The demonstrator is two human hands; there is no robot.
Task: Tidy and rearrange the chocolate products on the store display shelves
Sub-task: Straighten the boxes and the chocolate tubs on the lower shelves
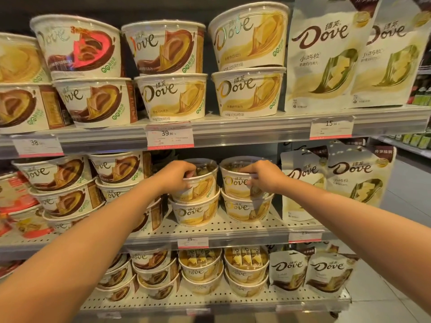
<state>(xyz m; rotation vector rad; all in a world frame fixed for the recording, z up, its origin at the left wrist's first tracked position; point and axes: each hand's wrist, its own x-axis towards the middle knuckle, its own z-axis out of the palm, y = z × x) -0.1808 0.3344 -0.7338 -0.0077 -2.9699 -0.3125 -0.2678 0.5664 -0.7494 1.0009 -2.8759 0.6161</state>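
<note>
The white paper Dove tubs with yellow-gold swirls (248, 94) carry gold lettering, while the white paper Dove tubs with brown chocolate swirls (95, 102) carry brown swirls and small green marks. One white tub with a red-pink heart patch (77, 46) stands near the top shelf's left end. The cream-white Dove pouches (325, 54) have dark brown lettering and pale yellow-green swirls. The white price tags with red lower edges (169, 135) sit on the grey metal shelf rail (251, 130). The middle shelf is a white perforated shelf board (200, 228) dotted with small holes.

On the middle shelf (233, 231), two stacks of yellow Dove tubs stand side by side. The left hand (177, 177) curls over the rim of the left top tub (203, 183) — fingers inside its lid edge — while the right hand (263, 177) pinches the right top tub (235, 183). White Dove pouches (338, 180) stand just beside them.
</note>
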